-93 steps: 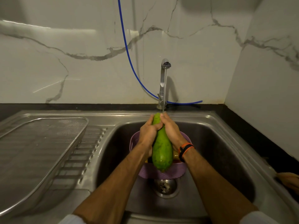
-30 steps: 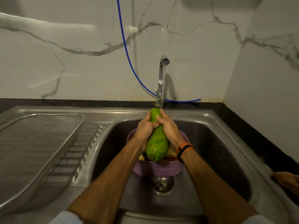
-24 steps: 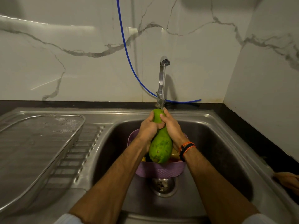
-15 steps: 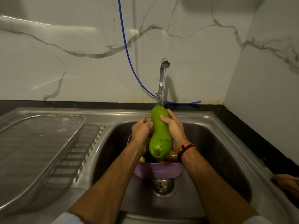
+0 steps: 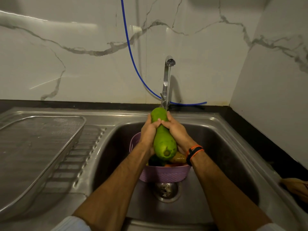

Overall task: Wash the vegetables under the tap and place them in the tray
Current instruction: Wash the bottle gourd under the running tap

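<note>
A long green gourd (image 5: 164, 142) is held tilted over the sink, its narrow end up under the water stream from the tap (image 5: 167, 77). My left hand (image 5: 149, 132) grips its neck from the left and my right hand (image 5: 175, 130) from the right, fingers meeting on top. Below the gourd a purple basket (image 5: 164, 175) sits in the sink basin and holds other vegetables (image 5: 176, 160), mostly hidden by the gourd and my wrists. A steel mesh tray (image 5: 38, 147) lies on the drainboard to the left.
The steel sink basin (image 5: 225, 155) has a drain (image 5: 165, 191) just in front of the basket. A blue hose (image 5: 133, 64) runs down the marble wall behind the tap. A brownish object (image 5: 295, 189) lies at the right edge of the counter.
My hands slid up and down the gourd's neck under the stream. My left hand, loose half a second ago, has closed on the neck again and the gourd's wide end has swung toward me.
</note>
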